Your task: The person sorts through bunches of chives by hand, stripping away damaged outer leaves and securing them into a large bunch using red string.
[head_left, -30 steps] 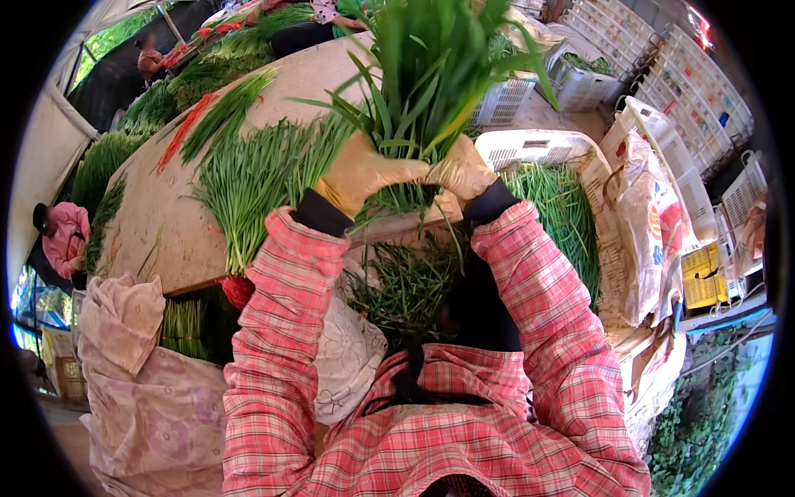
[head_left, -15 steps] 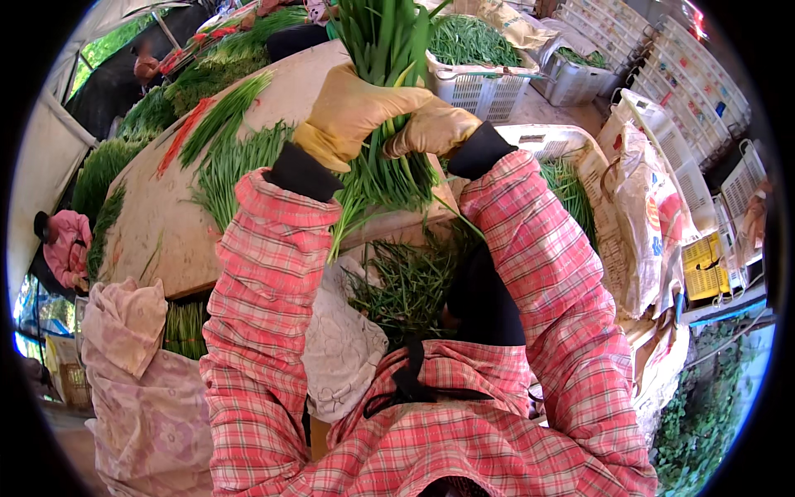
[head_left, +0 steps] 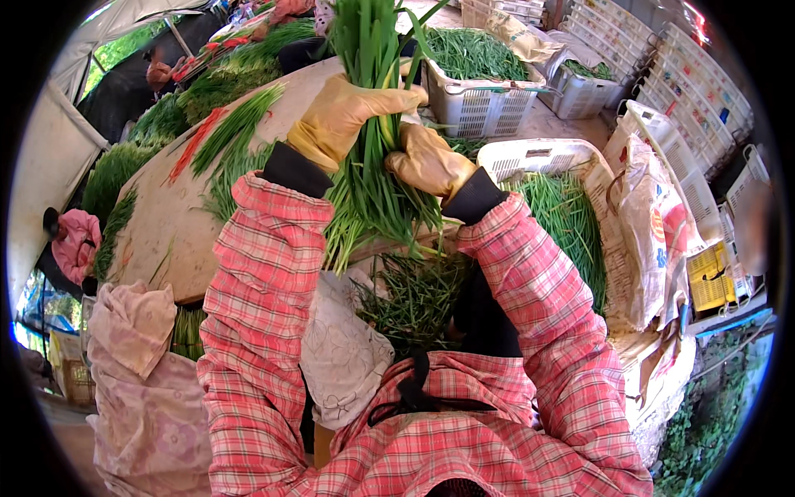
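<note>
My left hand, in a tan work glove, is closed around a thick bunch of garlic chives held upright above the table's near edge. Its thumb side points right across the stalks. Lower on the right side of the bunch, my right hand, gloved alike, has curled fingers pinching some of the leaves. The paler stalk ends hang down to the left, and leaf tips rise out of the top of the picture. Below lies a heap of loose dark green leaves near my lap.
More chives and red ties lie on the wooden table. At right stand a white crate of chives and a filled basket. Sacks and stacked crates are beyond. Another person sits far left.
My right hand has moved down the bunch, away from my left hand, which keeps its hold. The whole view has shifted slightly, showing more of the crate at right.
</note>
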{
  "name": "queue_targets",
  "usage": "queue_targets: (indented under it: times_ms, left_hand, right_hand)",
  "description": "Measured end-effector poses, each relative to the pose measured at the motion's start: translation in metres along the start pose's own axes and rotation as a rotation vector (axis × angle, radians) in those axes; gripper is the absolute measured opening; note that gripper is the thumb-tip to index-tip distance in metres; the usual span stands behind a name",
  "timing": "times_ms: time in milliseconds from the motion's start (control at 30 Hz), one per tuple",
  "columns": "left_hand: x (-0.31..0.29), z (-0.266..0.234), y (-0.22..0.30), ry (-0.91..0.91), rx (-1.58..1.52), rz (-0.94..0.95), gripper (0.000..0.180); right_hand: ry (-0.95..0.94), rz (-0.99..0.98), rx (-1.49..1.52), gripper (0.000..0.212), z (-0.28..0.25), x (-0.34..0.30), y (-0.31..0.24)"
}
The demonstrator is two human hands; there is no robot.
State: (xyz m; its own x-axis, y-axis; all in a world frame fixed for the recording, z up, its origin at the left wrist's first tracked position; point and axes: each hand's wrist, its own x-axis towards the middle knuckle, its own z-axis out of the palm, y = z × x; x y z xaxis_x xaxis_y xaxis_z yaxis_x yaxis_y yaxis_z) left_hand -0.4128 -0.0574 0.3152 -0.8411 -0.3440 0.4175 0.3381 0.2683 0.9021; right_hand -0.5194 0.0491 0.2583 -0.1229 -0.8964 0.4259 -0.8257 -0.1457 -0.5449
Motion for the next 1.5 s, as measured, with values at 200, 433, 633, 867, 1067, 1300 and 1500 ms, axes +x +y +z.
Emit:
queue_targets:
  times_ms: [200, 433, 633, 867, 1067, 1300, 1500]
  left_hand:
    - [-0.039, -0.029, 0.012, 0.146, 0.320, 0.058, 0.024]
    - [-0.121, -0.065, -0.001, 0.639, -0.439, -0.118, 0.032]
    - [-0.226, -0.085, -0.051, 0.970, -0.654, -0.062, 0.025]
    - [-0.285, -0.065, -0.083, 1.074, -0.806, -0.100, 0.017]
    - [-0.293, -0.040, -0.079, 1.199, -0.789, -0.093, 0.019]
    - [-0.312, -0.042, -0.063, 1.204, -0.785, -0.017, 0.015]
    - [-0.343, -0.058, -0.073, 1.408, -0.798, -0.019, 0.013]
  right_hand:
    - [0.131, 0.084, 0.516, 0.050, 0.014, -0.029, 0.002]
    - [0.365, -0.051, 0.272, 0.034, 0.074, -0.093, 0.003]
    - [0.307, 0.289, 1.048, 0.009, 0.112, -0.108, 0.001]
    - [0.175, 0.171, 0.772, 0.015, 0.130, -0.130, -0.002]
    - [-0.166, -0.130, -0.055, 0.063, 0.145, -0.127, -0.042]
    - [0.172, 0.326, 1.113, 0.010, 0.167, -0.118, -0.045]
    - [0.484, 0.603, 1.254, 0.022, 0.084, -0.143, 0.036]
